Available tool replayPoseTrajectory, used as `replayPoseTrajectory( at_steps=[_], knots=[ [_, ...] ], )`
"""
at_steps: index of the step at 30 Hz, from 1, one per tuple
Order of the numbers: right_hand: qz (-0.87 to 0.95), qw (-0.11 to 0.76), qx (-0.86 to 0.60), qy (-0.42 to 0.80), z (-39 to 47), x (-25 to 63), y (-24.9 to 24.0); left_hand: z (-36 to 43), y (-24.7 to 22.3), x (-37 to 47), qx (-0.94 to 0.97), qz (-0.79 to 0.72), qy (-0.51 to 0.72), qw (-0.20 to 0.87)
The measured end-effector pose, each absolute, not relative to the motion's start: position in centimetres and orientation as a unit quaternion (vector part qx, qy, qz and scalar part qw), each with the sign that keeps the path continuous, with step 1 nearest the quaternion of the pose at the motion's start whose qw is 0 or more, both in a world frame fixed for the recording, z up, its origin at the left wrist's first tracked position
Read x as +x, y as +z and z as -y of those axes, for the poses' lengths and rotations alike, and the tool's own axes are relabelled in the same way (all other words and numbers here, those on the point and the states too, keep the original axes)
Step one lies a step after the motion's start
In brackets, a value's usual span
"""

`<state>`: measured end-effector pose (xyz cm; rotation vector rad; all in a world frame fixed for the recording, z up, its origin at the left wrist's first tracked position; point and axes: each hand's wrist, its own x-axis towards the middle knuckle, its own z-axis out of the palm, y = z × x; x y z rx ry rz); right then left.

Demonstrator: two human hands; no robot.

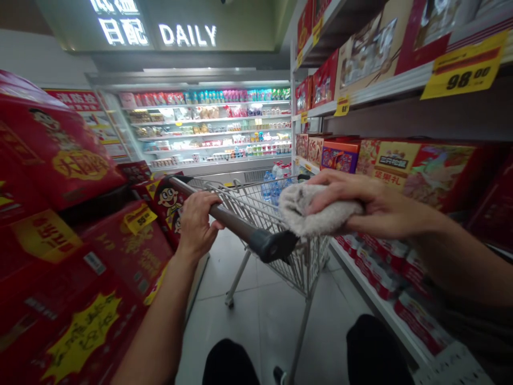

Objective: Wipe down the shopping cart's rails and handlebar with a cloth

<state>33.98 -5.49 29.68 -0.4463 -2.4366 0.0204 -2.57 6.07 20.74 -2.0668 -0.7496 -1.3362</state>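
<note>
A metal shopping cart (268, 214) stands in the aisle in front of me, its dark handlebar (236, 224) slanting from upper left to lower right. My left hand (198, 219) is wrapped round the handlebar towards its far left part. In my right hand (340, 200) is a bunched greyish-white cloth (298, 206), fingers closed over it. The cloth is just above the cart's right rim, by the black end cap (280, 245) of the handlebar. Whether it touches the cart I cannot tell.
Stacked red gift boxes (120, 246) line the left side. On the right, a shelf rack (360, 96) holds boxed goods with yellow price tags. Shrink-wrapped bottles (276, 184) stand on the floor beyond the cart. A lit refrigerated display (212, 128) spans the back.
</note>
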Motion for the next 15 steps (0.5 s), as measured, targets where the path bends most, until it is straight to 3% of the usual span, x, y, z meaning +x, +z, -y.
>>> replayPoseTrajectory(
  at_steps=[8, 15],
  knots=[
    [0.894, 0.386, -0.185, -0.131, 7.8, 30.1, 24.9, -4.4, 20.5, -0.3, -0.762, 0.325, -0.476, 0.296],
    [0.858, 0.316, -0.318, -0.25, 11.8, 31.4, 26.1, -3.1, 20.2, 2.4, -0.75, 0.336, -0.48, 0.308]
  ],
)
